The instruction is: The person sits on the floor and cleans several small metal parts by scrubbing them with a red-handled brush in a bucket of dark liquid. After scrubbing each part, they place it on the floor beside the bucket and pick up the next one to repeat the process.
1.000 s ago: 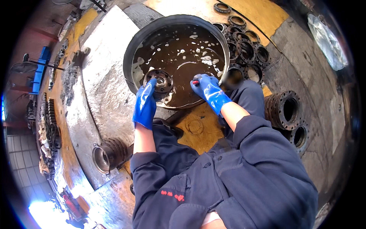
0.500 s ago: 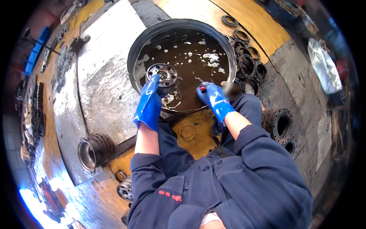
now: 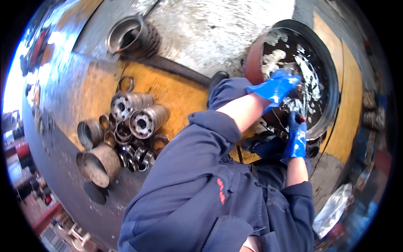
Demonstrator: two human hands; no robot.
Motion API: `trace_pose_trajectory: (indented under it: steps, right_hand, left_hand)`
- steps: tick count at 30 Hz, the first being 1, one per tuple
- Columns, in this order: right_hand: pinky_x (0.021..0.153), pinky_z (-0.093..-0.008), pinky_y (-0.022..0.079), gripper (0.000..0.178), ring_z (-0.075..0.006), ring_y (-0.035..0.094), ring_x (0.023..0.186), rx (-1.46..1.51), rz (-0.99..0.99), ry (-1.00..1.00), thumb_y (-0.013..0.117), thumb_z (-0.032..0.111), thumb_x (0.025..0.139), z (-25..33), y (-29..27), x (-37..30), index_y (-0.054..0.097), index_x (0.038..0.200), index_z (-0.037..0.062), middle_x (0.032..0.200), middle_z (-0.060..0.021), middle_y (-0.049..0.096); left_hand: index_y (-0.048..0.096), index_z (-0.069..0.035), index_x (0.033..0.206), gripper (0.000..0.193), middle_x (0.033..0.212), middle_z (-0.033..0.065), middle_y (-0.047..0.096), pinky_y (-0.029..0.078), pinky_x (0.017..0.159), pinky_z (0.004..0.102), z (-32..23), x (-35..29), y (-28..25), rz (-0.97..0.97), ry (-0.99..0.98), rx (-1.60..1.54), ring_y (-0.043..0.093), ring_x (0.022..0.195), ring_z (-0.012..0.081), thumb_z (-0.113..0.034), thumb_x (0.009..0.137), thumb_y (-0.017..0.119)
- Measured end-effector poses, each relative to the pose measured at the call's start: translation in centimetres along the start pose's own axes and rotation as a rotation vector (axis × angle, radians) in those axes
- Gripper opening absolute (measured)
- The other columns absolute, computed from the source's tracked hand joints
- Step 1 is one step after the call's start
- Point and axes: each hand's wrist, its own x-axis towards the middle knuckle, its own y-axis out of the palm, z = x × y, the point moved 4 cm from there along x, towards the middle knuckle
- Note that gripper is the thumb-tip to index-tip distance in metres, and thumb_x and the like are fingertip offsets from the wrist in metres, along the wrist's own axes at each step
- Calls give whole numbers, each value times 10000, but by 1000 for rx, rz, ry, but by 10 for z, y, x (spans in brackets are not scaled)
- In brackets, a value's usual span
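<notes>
A round tub (image 3: 327,96) of dark liquid with pale foam stands at the upper right. Over its near side is my left hand (image 3: 275,88) in a blue glove, fingers bent and partly smeared by motion. A blurred greyish piece (image 3: 289,66) shows at its fingertips; its shape is unclear. My right hand (image 3: 297,136), also gloved in blue, is closed at the tub's lower rim around a tool with a black and red handle (image 3: 301,119). The tool's far end cannot be made out.
Beside my left arm, metal cylinders with holed ends (image 3: 142,122) and several rings (image 3: 126,131) lie on the yellow floor. A wide pipe piece (image 3: 100,166) sits nearby. Stacked ribbed rings (image 3: 132,35) stand at the upper left, a clear plastic bag (image 3: 333,210) at the lower right.
The view has swung left, so the tub now appears farther right and the parts on the floor come into sight. The round holed metal flange held earlier in my left hand is no longer clearly visible.
</notes>
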Motion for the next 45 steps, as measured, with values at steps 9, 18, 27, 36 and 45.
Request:
trace_pose_trajectory:
  steps: [9,18,27,36,45]
  right_hand:
    - [803,-293,545,203,-110,691,846,-165,160,20,703,210,1002,42,27,-3,765,1020,18,920,-47,769]
    - [779,-294,544,208,-116,687,812,-185,178,-7,715,213,1002,27,22,-5,766,1002,11,891,-47,767]
    - [775,-340,574,223,-192,740,787,-216,8,-81,739,257,953,58,36,-25,788,993,43,847,-112,781]
    - [834,-407,578,268,-320,742,951,-468,-52,64,689,389,926,105,30,-43,741,954,128,969,-112,771]
    - [943,-437,571,347,-304,727,1101,-591,60,195,617,440,958,120,25,-47,745,1122,162,1155,-84,770]
  left_hand:
    - [670,-54,1213,388,1199,288,689,527,979,521,-33,-31,-35,-202,149,211,646,1158,479,-305,929,591]
    - [691,-43,1145,296,1176,274,674,540,950,531,-39,-37,-31,-244,155,389,660,1113,457,-205,901,647]
    - [694,-59,1211,297,1201,218,696,604,883,435,33,20,-20,76,374,859,709,1092,331,-206,954,670]
    - [625,-81,1349,394,1295,183,679,598,941,434,11,6,-27,52,-228,-157,692,1162,302,-286,1012,636]
    - [556,-103,1486,494,1390,147,661,592,1000,433,-5,-10,-29,17,-312,-246,676,1231,272,-366,1070,602]
